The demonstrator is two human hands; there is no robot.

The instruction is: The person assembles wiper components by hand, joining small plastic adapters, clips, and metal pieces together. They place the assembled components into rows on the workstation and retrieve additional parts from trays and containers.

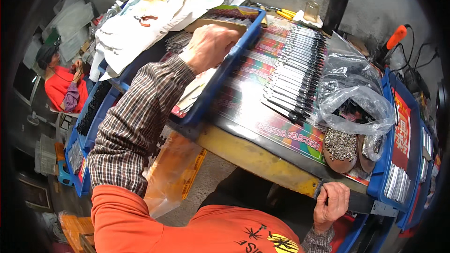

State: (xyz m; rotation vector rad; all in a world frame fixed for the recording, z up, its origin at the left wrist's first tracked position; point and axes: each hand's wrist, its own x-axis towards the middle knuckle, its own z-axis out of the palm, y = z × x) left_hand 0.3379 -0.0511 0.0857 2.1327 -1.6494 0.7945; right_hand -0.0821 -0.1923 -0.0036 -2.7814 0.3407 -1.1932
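Note:
My left hand (213, 44) is inside a blue plastic tray (257, 27) at the upper middle, knuckles up and fingers curled. Its fingertips are hidden, so what they hold cannot be made out. Beside it stands a brown cardboard piece (225, 24), and flat papery packs fill the tray. At the lower right my right hand (332, 204) has its fingers closed round the table's front edge (315, 188). On the table between the hands, slim black-and-silver pieces (297, 72) lie side by side in a long row.
A clear plastic bag (354, 103) with dark contents sits right of the row, by small metal parts (341, 145) in a brown holder. Blue bins (386, 178) line the right. White plastic bags (136, 23) cover the back left. A person in red (65, 86) sits far left.

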